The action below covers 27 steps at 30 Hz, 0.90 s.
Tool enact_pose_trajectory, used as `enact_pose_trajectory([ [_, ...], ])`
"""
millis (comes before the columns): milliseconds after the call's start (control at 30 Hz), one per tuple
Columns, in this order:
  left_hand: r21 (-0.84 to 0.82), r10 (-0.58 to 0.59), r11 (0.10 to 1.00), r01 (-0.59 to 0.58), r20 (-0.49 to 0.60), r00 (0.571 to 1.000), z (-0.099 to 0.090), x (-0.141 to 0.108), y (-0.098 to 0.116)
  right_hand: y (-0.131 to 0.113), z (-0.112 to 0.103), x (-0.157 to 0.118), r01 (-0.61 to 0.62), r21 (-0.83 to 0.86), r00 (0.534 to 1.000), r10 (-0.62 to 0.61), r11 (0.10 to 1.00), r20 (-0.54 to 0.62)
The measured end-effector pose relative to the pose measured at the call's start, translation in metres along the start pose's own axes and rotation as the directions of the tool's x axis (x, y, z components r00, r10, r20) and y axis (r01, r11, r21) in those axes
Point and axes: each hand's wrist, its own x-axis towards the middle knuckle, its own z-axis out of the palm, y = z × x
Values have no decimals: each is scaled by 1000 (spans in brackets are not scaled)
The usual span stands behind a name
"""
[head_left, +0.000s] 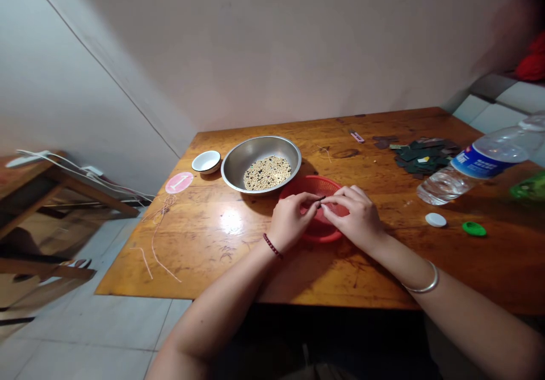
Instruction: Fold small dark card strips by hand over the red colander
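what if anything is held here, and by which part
A small dark piece, pinched at the fingertips of the left hand and right hand over the red basket; which part they grip is unclear.

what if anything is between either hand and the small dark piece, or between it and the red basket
Nothing visible: the left hand and right hand both pinch the small dark piece, and only the hands themselves come between it and the red basket below.
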Motion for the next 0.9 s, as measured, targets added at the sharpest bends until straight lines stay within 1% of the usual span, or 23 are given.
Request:
enact_pose_trajectory([
  [233,13,3,1000,-3,-22,1000,0,-1,1,1,-1,0,32,-40,999,-31,999,13],
  [367,21,15,1000,-15,-22,1000,0,-1,3,-2,-2,1,-15,-22,1000,15,1000,20],
  [567,24,30,999,-30,-15,999,-1,0,5,-2,-1,2,-123,76,992,120,989,50],
  [667,28,34,999,-34,-4,999,-2,0,4,-1,1,2,-151,112,988,145,982,62],
  [900,38,40,998,-40,-12,999,-2,0,4,1,2,1,-118,115,992,112,986,62],
])
